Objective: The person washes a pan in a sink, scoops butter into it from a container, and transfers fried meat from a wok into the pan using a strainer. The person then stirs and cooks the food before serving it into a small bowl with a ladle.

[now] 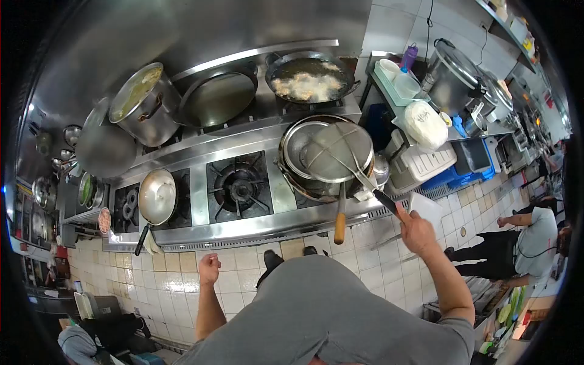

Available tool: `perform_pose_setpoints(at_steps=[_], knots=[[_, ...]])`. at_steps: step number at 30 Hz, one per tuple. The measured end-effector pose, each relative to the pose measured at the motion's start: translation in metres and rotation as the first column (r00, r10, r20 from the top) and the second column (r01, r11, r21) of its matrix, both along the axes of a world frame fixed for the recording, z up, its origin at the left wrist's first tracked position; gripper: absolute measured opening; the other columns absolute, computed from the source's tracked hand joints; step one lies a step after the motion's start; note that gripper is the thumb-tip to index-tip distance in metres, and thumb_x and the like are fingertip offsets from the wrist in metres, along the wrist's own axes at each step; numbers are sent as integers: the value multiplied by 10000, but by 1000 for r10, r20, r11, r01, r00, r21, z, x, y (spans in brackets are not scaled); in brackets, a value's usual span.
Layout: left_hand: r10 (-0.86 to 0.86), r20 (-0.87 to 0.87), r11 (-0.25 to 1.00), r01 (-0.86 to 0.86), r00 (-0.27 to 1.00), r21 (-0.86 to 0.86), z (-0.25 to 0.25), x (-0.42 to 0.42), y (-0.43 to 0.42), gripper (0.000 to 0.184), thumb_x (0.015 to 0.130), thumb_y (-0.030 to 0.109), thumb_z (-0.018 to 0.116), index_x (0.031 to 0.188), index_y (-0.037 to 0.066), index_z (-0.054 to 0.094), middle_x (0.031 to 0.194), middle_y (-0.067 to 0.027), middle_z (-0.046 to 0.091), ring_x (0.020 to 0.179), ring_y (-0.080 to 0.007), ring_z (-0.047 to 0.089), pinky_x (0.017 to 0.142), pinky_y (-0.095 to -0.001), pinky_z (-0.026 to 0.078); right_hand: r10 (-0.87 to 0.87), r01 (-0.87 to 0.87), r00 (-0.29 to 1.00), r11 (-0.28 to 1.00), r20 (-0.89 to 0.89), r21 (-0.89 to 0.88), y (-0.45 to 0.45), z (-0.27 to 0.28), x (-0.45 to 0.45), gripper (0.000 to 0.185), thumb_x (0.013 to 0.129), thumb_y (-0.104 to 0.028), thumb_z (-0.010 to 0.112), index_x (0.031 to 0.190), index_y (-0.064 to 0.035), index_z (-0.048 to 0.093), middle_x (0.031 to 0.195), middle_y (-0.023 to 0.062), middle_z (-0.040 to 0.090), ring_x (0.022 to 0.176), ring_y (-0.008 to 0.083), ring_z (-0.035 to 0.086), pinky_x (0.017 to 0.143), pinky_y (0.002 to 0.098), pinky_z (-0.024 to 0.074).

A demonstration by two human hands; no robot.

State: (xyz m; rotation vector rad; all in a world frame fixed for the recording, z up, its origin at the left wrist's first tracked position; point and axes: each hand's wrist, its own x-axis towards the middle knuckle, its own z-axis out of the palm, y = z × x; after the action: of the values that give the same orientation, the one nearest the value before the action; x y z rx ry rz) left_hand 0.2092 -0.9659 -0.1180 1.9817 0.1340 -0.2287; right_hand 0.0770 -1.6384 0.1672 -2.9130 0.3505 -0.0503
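Note:
My right hand point(418, 232) is closed around the black handle of a wide mesh skimmer point(340, 152). The skimmer's round mesh is over a large pot point(285, 173), where another round metal strainer point(298, 143) rests; whether the skimmer touches them I cannot tell. A wooden handle point(340, 225) sticks out from that pot toward me. My left hand point(208, 267) hangs in front of the stove, its fingers curled in and nothing visible in them. Behind the pot, a wok point(313, 76) of dark oil holds pale, bubbling food.
Nearby on the stove are a burner point(240, 187), a small frying pan point(158, 198), a dark wok point(219, 100) and a tall stockpot point(143, 109). A filled plastic bag point(426, 125) sits at right. Another person point(523, 243) stands at far right; part of someone shows at lower left.

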Motion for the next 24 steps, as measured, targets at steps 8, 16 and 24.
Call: perform_pose_setpoints(at_steps=[8, 16, 24], knots=[[208, -243, 978, -196, 948, 74, -23, -79, 23, 234, 963, 92, 608, 1164, -28, 602, 782, -120, 666, 676, -165, 648, 600, -293, 537, -64, -122, 936, 863, 346, 491, 19, -3, 157, 589, 936, -132, 593, 1495, -124, 410, 1175, 263, 647, 1020, 466, 626, 846, 465, 507], [229, -554, 973, -173, 800, 153, -106, -183, 91, 308, 958, 209, 626, 1233, 75, 592, 904, -115, 697, 695, -235, 676, 569, -409, 536, -4, -5, 1000, 682, 10, 731, 11, -31, 298, 487, 946, -133, 558, 1431, -147, 508, 840, 82, 661, 695, 222, 621, 659, 364, 510], [347, -714, 912, -395, 608, 108, -54, -176, 43, 364, 963, 244, 606, 1288, 85, 562, 1019, -128, 690, 788, -281, 681, 640, -452, 551, -118, 24, 992, 563, 52, 826, 6, -3, 303, 440, 978, -125, 526, 1415, -172, 526, 735, -9, 529, 453, 57, 418, 385, 231, 367]])
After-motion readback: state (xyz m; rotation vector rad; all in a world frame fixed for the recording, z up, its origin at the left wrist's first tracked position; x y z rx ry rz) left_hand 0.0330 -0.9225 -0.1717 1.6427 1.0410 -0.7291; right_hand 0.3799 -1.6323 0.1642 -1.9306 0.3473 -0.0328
